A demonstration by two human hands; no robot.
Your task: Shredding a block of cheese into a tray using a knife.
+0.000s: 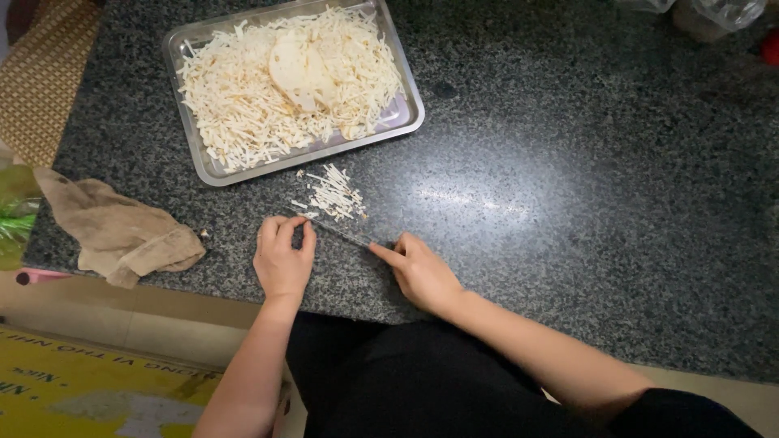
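My right hand [422,274] grips the handle of a knife [337,233] whose blade lies flat on the dark granite counter [568,162], index finger stretched along it. My left hand [283,258] rests curled on the counter with its fingertips at the blade's far end. Just beyond the blade lies a small pile of pale cut strips [331,193]. Behind that, a metal tray [410,113] is heaped with the same shredded strips [243,105], and a whole pale flat slice [299,69] lies on top.
A crumpled brown cloth [122,231] lies on the counter's left near the front edge. Green plastic [12,219] shows at the far left. Clear plastic items [722,12] sit at the back right corner. A yellow printed sack [89,389] lies on the floor.
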